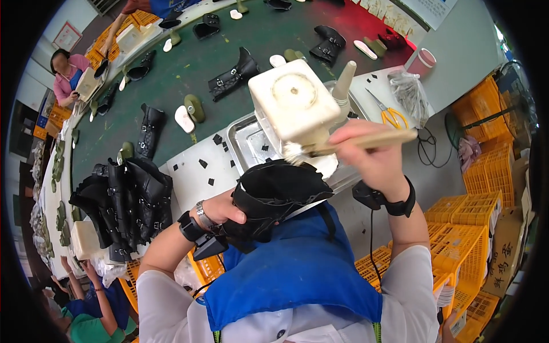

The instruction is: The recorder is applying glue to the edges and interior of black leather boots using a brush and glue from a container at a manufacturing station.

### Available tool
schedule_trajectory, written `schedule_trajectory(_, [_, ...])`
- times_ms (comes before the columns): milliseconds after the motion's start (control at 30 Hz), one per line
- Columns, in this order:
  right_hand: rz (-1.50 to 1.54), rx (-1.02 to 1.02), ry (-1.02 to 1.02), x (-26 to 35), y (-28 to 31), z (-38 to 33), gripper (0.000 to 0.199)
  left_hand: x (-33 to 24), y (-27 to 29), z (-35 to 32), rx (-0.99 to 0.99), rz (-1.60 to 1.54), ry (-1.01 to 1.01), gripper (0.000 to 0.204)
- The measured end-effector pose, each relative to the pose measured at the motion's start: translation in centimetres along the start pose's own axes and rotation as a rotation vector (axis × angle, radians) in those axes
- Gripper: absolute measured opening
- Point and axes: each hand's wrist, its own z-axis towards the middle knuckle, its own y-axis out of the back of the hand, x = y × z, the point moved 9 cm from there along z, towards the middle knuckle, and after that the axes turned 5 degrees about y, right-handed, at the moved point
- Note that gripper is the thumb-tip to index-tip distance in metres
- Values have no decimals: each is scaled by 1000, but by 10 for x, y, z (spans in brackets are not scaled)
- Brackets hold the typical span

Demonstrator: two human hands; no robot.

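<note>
My left hand (224, 209) grips a black boot upper (280, 186) close to my blue apron, its open end facing up and away from me. In my right hand (370, 154) is a wooden-handled brush (366, 142), with its pale bristles just above the rim of the boot upper; whether they touch it I cannot tell. Behind the brush, a white plastic container (294, 100) with a round top stands in a metal tray (245, 143). A pale bottle with a tapered nozzle (344, 83) stands beside the container.
Finished-looking black boots (128, 200) are piled at the left of the bench. Orange-handled scissors (392, 114) and a clear plastic bag (409, 94) lie right. Boots, green lasts and white insoles (184, 119) dot the green conveyor (223, 123). Yellow crates (457, 246) stack at right. Co-workers sit left.
</note>
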Motion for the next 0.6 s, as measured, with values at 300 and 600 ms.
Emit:
schedule_trajectory(300, [-330,188,124,13,-19,-9,9,6,7,-13,-66,64,-10,93])
schedule_trajectory(600, [-273,44,-81,-10,-13,-20,6,-24,2,-26,-214,257,-178,95])
